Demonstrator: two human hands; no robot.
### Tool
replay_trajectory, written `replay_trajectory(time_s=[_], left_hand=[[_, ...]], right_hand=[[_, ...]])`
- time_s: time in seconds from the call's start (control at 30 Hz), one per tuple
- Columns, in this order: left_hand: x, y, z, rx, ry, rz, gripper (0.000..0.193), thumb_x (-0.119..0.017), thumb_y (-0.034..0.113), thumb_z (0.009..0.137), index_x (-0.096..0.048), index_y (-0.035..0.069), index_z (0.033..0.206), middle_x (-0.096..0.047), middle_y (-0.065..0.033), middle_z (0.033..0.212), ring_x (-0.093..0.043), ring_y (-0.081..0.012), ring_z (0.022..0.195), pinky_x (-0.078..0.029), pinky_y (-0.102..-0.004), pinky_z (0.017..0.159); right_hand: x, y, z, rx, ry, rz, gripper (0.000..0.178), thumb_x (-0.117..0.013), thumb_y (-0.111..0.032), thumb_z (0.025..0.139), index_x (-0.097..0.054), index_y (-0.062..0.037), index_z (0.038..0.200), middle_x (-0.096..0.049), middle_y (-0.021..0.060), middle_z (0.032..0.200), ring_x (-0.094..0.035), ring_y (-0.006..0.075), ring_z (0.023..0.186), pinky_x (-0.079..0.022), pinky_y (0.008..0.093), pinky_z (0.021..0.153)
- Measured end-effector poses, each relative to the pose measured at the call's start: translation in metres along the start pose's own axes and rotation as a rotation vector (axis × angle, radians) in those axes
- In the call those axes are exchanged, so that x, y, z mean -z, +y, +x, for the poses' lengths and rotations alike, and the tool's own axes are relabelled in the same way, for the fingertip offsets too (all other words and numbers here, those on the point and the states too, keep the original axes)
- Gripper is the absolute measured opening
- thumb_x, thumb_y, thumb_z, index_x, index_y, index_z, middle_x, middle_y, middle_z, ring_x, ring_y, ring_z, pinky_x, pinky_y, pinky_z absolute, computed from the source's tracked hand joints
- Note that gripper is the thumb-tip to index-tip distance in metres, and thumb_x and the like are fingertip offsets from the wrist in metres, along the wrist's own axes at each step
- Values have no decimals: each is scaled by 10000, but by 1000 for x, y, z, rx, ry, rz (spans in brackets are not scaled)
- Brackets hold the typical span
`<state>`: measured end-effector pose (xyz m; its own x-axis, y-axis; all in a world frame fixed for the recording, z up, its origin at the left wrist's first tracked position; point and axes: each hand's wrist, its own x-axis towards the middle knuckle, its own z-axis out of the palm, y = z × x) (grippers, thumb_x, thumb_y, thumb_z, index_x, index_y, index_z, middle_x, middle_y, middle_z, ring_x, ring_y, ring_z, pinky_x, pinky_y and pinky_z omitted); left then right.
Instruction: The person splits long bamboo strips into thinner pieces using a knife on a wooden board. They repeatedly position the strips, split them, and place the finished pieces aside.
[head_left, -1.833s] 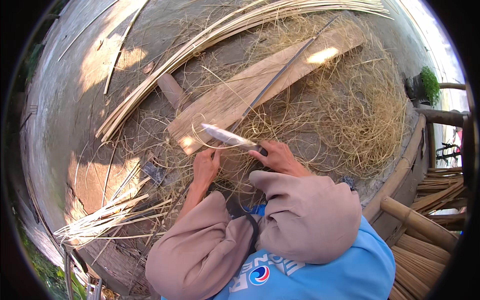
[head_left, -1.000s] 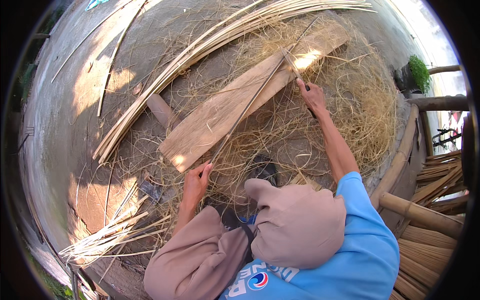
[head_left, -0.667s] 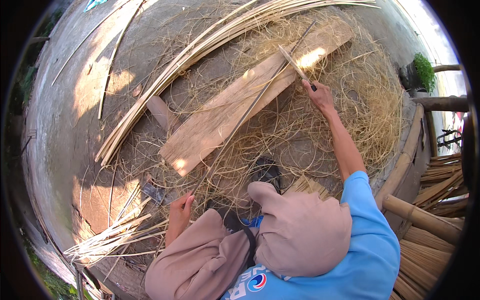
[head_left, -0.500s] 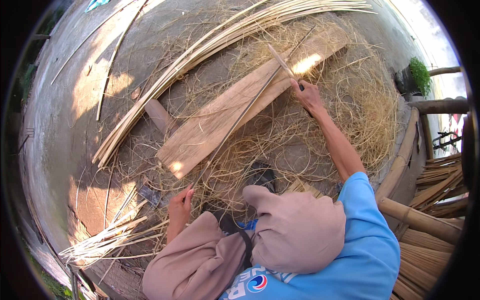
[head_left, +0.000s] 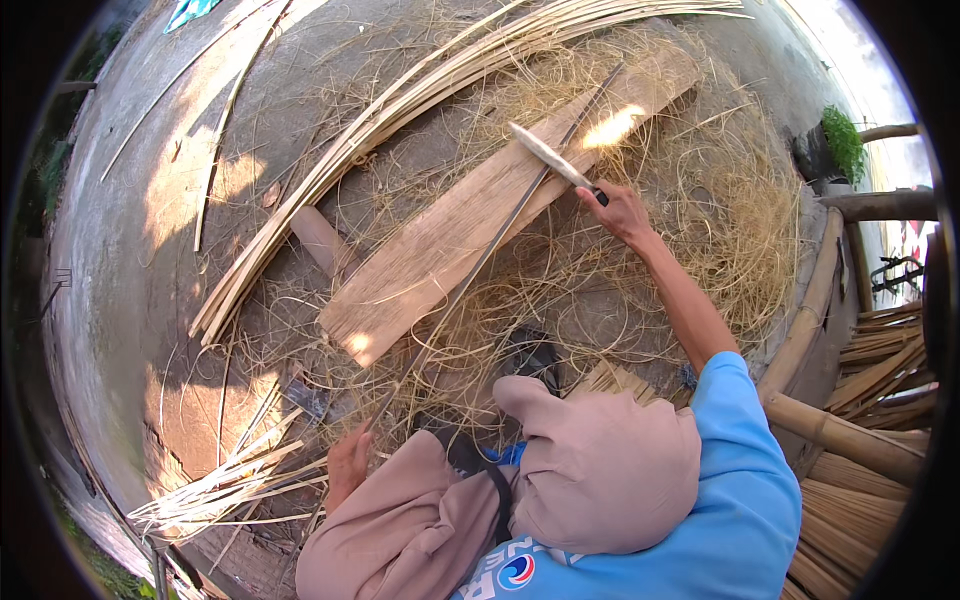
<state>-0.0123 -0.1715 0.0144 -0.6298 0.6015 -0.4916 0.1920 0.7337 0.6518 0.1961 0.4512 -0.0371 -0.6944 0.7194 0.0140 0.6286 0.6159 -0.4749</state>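
Observation:
My right hand (head_left: 614,210) is closed around the black handle of a knife (head_left: 550,155). Its pale blade points up and left, crossing a long, thin, dark bamboo strip (head_left: 497,238). That strip runs slantwise over a wide wooden board (head_left: 425,245), its far end near the board's upper right end. Near my knee, my left hand (head_left: 349,462) grips the strip's near end, fingers closed.
Curly shavings (head_left: 740,240) cover the ground around the board. Beyond it lies a bundle of long pale strips (head_left: 345,140); more strips (head_left: 220,490) lie at the lower left. A bamboo rail (head_left: 845,435) and stacked strips (head_left: 850,510) stand at the right.
My left hand has drawn back down and left with the strip's end. The knife blade has turned and now shows its broad side, reaching farther left across the strip.

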Motion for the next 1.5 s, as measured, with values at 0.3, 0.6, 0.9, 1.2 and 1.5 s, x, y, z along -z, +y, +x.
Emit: replay_trajectory(time_s=[0.3, 0.6, 0.9, 1.2, 1.5], left_hand=[[-12, -12, 0, -20, -1, 51, 324, -606, 161, 1034, -678, 43, 1326, -739, -216, 1009, -676, -193, 791, -526, -332, 737], [7, -21, -6, -19, 61, 148, 305, -586, 151, 1039, -683, 51, 1310, -719, -205, 934, -693, -266, 755, -521, -371, 700], [-33, 91, 77, 133, -283, -222, 407, -484, 320, 1108, -731, 35, 952, -360, 45, 582, -358, -59, 566, -290, -283, 529], [-62, 128, 111, -208, 3, 87, 456, -456, 370, 1103, -668, 49, 858, -587, -176, 645, -606, -369, 634, -451, -459, 618], [-64, 96, 104, -288, 155, 198, 424, -487, 408, 1085, -620, 65, 874, -635, -247, 714, -604, -508, 691, -440, -579, 598]], right_hand=[[38, 61, 59, -266, 31, -89, 756, -537, -768, 919, -657, -28, 819, -641, 174, 689, -670, 361, 731, -503, 477, 690], [119, 216, 124, -730, 208, -130, 783, -448, -740, 976, -590, -8, 736, -645, 127, 670, -669, 229, 572, -557, 393, 596], [17, 6, 2, -626, 486, 990, 636, -475, -653, 1028, -566, -52, 839, -564, 48, 646, -606, 155, 540, -529, 298, 510], [-45, -157, -149, 327, -341, 213, 551, -659, -556, 964, -644, -19, 840, -617, 164, 627, -648, 343, 595, -502, 457, 567], [-55, -153, -133, 317, -345, 168, 581, -614, -582, 986, -645, -22, 834, -619, 159, 639, -622, 308, 589, -496, 470, 579]])
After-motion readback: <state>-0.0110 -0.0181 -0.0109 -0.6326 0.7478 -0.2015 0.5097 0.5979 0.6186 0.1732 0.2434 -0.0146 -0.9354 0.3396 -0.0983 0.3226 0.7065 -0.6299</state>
